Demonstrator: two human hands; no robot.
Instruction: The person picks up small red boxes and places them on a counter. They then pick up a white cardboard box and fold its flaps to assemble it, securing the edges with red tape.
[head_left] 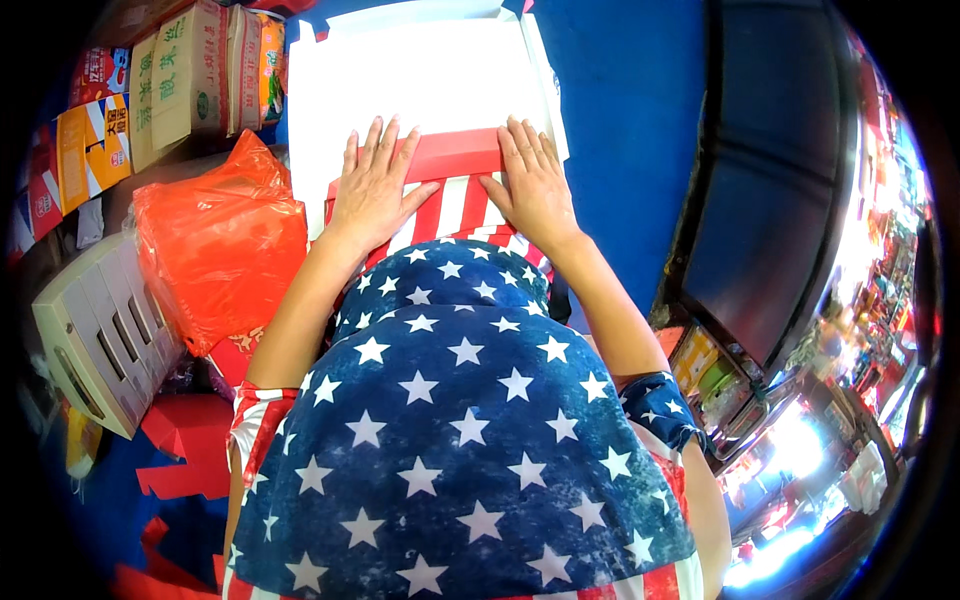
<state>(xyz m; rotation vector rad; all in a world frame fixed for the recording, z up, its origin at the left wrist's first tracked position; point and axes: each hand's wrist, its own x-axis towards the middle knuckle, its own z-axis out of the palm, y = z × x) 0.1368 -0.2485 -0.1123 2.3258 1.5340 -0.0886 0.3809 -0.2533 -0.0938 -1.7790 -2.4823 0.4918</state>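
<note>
A large white sheet or box lid (430,75), apparently card, lies in front of me with raised edges at its far side. A folded red strip (458,155) runs across its near end, close to my body. My left hand (372,190) rests flat, fingers stretched out, over the white surface and the left end of the strip. My right hand (535,185) lies flat over the strip's right end, its fingertips pointing away from me. Neither hand grips anything. Below the strip, my red-and-white striped clothing (455,208) shows between the wrists.
To the left sit an orange-red plastic bag (225,235), a grey slotted plastic case (105,325) and stacked cardboard boxes (190,80). Red paper scraps (190,440) lie on the blue floor (625,110). A dark glossy panel (760,200) stands on the right, with cluttered goods beyond.
</note>
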